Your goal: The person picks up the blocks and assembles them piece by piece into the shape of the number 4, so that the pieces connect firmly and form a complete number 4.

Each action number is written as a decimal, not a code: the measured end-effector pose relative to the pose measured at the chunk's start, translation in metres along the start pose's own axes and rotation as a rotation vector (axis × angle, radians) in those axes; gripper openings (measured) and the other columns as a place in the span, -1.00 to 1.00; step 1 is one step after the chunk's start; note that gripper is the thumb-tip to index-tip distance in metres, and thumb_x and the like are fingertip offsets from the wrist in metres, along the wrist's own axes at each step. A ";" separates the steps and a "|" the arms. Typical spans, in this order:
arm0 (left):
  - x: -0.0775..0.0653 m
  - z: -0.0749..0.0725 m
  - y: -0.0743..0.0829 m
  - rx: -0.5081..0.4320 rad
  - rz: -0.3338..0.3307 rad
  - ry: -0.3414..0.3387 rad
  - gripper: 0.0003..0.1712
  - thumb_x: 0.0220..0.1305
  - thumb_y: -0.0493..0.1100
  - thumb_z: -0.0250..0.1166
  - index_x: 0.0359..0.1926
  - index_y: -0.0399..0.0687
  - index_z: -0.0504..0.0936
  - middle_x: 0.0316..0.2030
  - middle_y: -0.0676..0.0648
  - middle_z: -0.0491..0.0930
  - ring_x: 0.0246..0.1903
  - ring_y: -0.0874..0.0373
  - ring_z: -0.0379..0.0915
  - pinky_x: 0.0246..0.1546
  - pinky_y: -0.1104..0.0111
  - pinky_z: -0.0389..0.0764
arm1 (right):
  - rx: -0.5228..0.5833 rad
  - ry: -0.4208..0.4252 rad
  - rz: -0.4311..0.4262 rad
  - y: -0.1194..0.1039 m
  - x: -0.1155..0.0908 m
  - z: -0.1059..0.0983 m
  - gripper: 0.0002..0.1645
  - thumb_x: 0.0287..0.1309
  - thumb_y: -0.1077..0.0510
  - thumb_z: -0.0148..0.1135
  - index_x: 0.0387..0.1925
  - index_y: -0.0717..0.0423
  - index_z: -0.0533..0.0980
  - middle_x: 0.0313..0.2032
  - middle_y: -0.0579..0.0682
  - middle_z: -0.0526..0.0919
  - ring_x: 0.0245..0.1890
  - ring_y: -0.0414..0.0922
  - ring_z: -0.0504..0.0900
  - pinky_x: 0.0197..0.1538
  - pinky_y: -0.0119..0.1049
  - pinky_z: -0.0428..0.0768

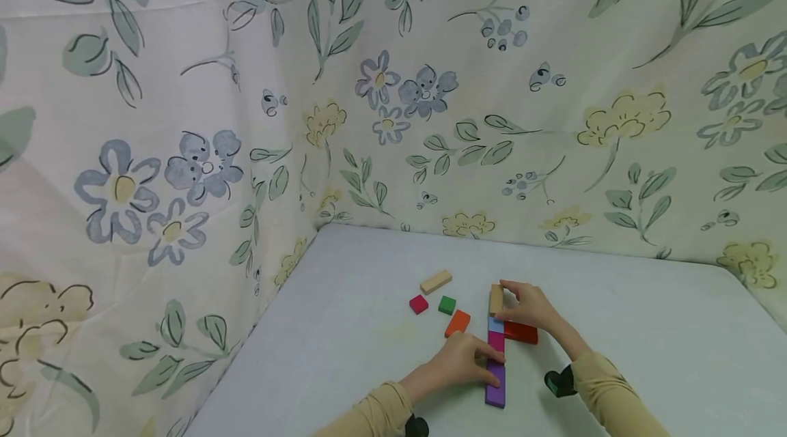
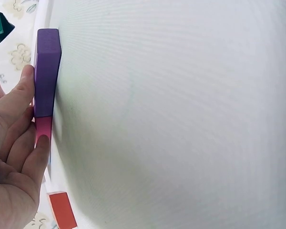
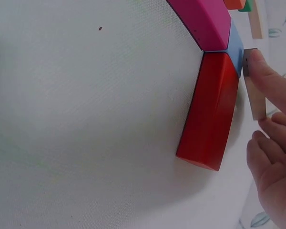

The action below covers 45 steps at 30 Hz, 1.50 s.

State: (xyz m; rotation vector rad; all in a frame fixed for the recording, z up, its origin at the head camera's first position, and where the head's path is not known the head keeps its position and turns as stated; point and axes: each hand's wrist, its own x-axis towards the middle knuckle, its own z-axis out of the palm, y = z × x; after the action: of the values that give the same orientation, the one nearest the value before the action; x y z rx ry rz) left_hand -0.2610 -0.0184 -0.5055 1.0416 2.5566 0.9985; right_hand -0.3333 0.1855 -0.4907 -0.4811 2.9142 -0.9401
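Note:
A row of blocks stretches away from the person in the head view: a purple block (image 1: pixel 495 392) nearest, then a pink block (image 1: pixel 495 341), a light blue block (image 1: pixel 495 325) and a plain wooden block (image 1: pixel 496 299) at the far end. The left hand (image 1: pixel 462 360) bends over the near part, its thumb against the purple block and a fingertip on the pink one. At the far end the right hand (image 1: pixel 527 306) pinches the wooden block lengthwise between thumb and fingers. A red block (image 3: pixel 207 112) juts out sideways from the light blue one, under the right hand.
Left of the row lie an orange block (image 1: pixel 458 323), a green block (image 1: pixel 447 305), a small crimson block (image 1: pixel 419 304) and another plain wooden block (image 1: pixel 436 281). Floral cloth (image 1: pixel 479 82) hangs along the back and left edges of the white table (image 1: pixel 344 328).

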 end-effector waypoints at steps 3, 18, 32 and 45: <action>0.000 -0.001 0.001 -0.002 0.002 0.002 -0.59 -0.01 -0.05 0.47 -0.06 0.09 0.71 -0.16 0.18 0.71 -0.22 0.56 0.49 -0.29 0.70 0.42 | 0.005 -0.006 0.010 0.001 0.001 0.001 -0.05 -0.18 0.02 0.53 0.21 0.39 0.35 0.14 0.41 0.47 0.04 0.33 0.51 -0.01 0.07 0.57; 0.001 -0.001 0.003 0.019 -0.010 -0.006 -0.59 -0.02 -0.03 0.47 -0.06 0.11 0.71 -0.16 0.19 0.71 -0.41 0.55 0.31 -0.47 0.68 0.29 | 0.011 -0.032 0.005 0.004 0.001 0.002 -0.07 -0.15 0.02 0.51 0.21 0.41 0.35 0.15 0.40 0.46 0.12 0.33 0.46 0.06 0.11 0.51; 0.000 -0.001 0.003 0.015 -0.012 0.002 -0.59 -0.02 -0.05 0.48 -0.07 0.10 0.71 -0.16 0.19 0.71 -0.34 0.58 0.39 -0.40 0.69 0.34 | -0.004 -0.062 0.023 0.007 0.005 0.004 -0.06 -0.17 0.00 0.52 0.21 0.38 0.36 0.16 0.39 0.45 0.17 0.32 0.41 0.10 0.15 0.46; 0.000 -0.002 0.005 0.003 -0.005 0.010 -0.59 -0.02 -0.07 0.48 -0.06 0.07 0.71 -0.17 0.16 0.72 -0.42 0.53 0.37 -0.53 0.66 0.28 | -0.021 -0.076 0.031 0.008 0.007 0.004 -0.07 -0.16 0.00 0.51 0.20 0.37 0.37 0.16 0.38 0.47 0.16 0.31 0.42 0.10 0.15 0.47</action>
State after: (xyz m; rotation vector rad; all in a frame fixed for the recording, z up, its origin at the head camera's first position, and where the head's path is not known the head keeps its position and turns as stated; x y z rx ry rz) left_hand -0.2590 -0.0168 -0.5008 1.0322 2.5684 1.0021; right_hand -0.3414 0.1874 -0.4981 -0.4606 2.8570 -0.8690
